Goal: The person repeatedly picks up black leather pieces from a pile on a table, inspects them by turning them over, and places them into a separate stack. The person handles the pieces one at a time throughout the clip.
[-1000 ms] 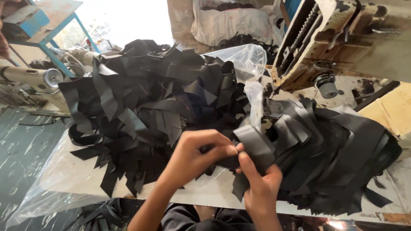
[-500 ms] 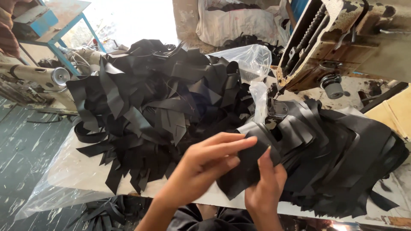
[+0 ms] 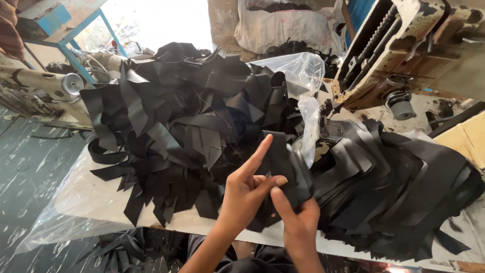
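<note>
Black strip (image 3: pixel 281 161) pinched between left hand (image 3: pixel 246 189) and right hand (image 3: pixel 299 218)

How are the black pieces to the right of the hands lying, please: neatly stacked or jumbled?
Stacked: the right-hand black pieces lie overlapped in a fanned pile, edges roughly parallel, unlike the jumbled heap on the left.

Both hands, the left hand (image 3: pixel 247 189) with forefinger extended and the right hand (image 3: pixel 299 220) below it, grip a black strip (image 3: pixel 283 162) above the table (image 3: pixel 81 197), between a loose black heap (image 3: pixel 187 121) and a stacked black pile (image 3: pixel 404 187) beside a sewing machine (image 3: pixel 399 45).
</note>
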